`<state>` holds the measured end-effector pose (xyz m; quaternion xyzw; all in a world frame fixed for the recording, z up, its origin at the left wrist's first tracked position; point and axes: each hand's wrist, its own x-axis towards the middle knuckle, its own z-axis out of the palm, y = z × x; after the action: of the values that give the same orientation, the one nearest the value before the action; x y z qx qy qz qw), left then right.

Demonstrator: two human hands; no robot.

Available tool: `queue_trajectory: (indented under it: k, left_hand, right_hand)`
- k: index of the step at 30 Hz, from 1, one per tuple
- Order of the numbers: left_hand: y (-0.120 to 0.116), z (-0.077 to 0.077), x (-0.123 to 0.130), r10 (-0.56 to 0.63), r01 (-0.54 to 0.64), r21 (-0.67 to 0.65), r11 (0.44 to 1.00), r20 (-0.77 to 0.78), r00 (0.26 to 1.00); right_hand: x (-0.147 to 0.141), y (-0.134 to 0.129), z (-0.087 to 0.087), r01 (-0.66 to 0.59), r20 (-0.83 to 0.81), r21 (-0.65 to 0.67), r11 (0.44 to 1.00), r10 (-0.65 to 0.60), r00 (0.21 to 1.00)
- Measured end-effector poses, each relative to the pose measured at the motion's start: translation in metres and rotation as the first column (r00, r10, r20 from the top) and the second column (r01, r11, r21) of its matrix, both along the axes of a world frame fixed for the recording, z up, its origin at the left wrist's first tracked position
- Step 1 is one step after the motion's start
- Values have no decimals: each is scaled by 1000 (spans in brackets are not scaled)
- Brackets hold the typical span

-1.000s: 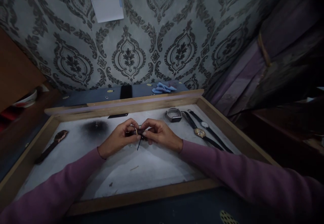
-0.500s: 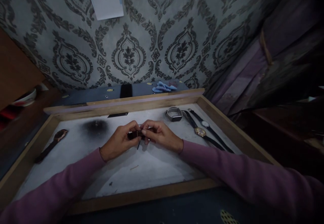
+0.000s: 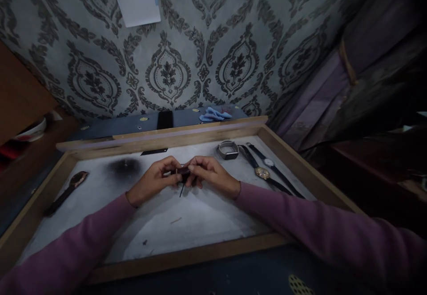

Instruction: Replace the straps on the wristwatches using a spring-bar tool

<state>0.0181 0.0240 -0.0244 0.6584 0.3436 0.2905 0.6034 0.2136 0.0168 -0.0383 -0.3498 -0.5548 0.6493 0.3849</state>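
Observation:
A small dark brown strap-like piece (image 3: 183, 170) is pinched between my two hands over the middle of the white-bottomed wooden tray (image 3: 160, 241). My left hand (image 3: 155, 180) grips its left end with thumb and fingers. On its right end, the thumb and fingers of my right hand (image 3: 213, 175) are closed. A thin dark stick-like thing (image 3: 182, 191) points down below the piece; what it joins is hidden by the fingers. The piece is too dark and small for its details to show.
A brown watch (image 3: 78, 178) lies at the tray's left. On the right are a smartwatch (image 3: 228, 150), a gold-faced watch (image 3: 262, 173) and a white-faced watch (image 3: 268, 162). A flat black strip (image 3: 154, 151) lies near the back wall; a blue cloth (image 3: 215, 115) and dark phone-like object (image 3: 165, 119) lie behind.
The brown piece has turned between my fingers and shows a different side. My left hand has shifted slightly left, and the view has moved a little.

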Motion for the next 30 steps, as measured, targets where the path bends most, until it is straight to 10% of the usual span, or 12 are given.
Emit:
queue_trajectory:
  k: [13, 30]
  left_hand:
    - [5, -2, -5, 135, -69, -303, 951, 203, 970]
    - [1, 2, -2, 194, 8, -524, 852, 329, 924]
  right_hand:
    - [5, 4, -2, 73, 203, 309, 948, -141, 969]
    - [2, 4, -4, -59, 90, 257, 965, 37, 995]
